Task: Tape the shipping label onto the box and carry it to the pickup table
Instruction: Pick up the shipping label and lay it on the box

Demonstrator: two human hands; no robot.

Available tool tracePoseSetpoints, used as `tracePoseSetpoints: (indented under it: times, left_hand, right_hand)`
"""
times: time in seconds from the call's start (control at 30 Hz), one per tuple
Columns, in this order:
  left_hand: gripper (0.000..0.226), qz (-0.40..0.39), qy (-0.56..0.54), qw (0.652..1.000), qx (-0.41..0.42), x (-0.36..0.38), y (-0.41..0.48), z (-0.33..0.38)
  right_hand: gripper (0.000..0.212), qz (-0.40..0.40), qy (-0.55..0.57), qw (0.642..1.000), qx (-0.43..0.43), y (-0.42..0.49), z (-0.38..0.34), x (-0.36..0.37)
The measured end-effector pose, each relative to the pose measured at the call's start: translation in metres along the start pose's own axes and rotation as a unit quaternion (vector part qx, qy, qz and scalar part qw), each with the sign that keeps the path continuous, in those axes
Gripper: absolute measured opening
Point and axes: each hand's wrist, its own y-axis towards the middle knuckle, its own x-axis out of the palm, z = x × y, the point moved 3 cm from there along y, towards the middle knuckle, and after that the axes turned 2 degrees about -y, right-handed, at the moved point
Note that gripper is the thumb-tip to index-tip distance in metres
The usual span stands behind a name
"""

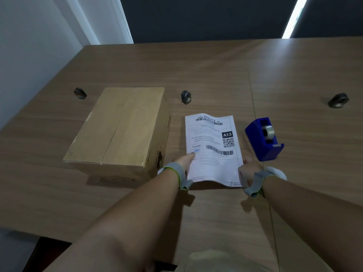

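A closed brown cardboard box (121, 126) stands on the wooden table (216, 71), left of centre. To its right lies a white shipping label (212, 148) with barcodes, a QR code and "A13". My left hand (181, 163) grips the label's near left edge, thumb on top. My right hand (249, 169) grips its near right corner. The label's near edge is lifted and curled off the table. A blue tape dispenser (264, 138) with a clear tape roll sits just right of the label, close to my right hand.
Three small dark round objects sit in a row across the table: one (80, 93) left of the box, one (186, 97) behind the label, one (338, 100) at far right. A white wall and a dark panel stand beyond the table's far edge.
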Motion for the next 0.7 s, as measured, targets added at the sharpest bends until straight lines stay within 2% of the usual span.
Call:
tracePoseSetpoints:
  times: [0.03, 0.13, 0.23, 0.33, 0.43, 0.5, 0.63, 0.7]
  left_hand:
    - [0.03, -0.005, 0.016, 1.0, 0.016, -0.001, -0.003, 0.002]
    - [0.009, 0.017, 0.069, 0.991, 0.116, -0.006, -0.003, 0.01]
    - [0.009, 0.003, 0.094, 0.979, 0.183, -0.008, -0.012, 0.021]
    - [0.011, 0.002, 0.137, 0.965, 0.223, -0.012, -0.022, 0.039]
    - [0.018, 0.002, 0.137, 0.953, 0.269, -0.022, -0.036, 0.062]
    - [0.022, 0.018, 0.15, 0.946, 0.288, -0.032, -0.041, 0.076]
    - [0.015, 0.05, 0.147, 0.936, 0.317, -0.077, -0.057, 0.102]
    - [0.013, 0.069, 0.169, 0.932, 0.313, -0.1, -0.064, 0.11]
  right_hand:
    - [0.038, 0.009, 0.028, 1.0, 0.0, -0.002, 0.001, -0.003]
    - [0.034, 0.06, 0.041, 0.997, 0.01, -0.012, 0.0, -0.011]
    - [0.032, 0.086, 0.109, 0.99, 0.008, -0.023, -0.006, -0.018]
    - [0.029, 0.1, 0.152, 0.983, -0.007, -0.028, -0.016, -0.03]
    - [0.019, 0.099, 0.195, 0.976, -0.022, -0.038, -0.032, -0.037]
    - [0.022, 0.112, 0.225, 0.968, -0.019, -0.041, -0.045, -0.038]
    - [0.008, 0.12, 0.256, 0.957, -0.063, -0.054, -0.082, -0.027]
    - [0.01, 0.104, 0.259, 0.957, -0.083, -0.065, -0.099, -0.018]
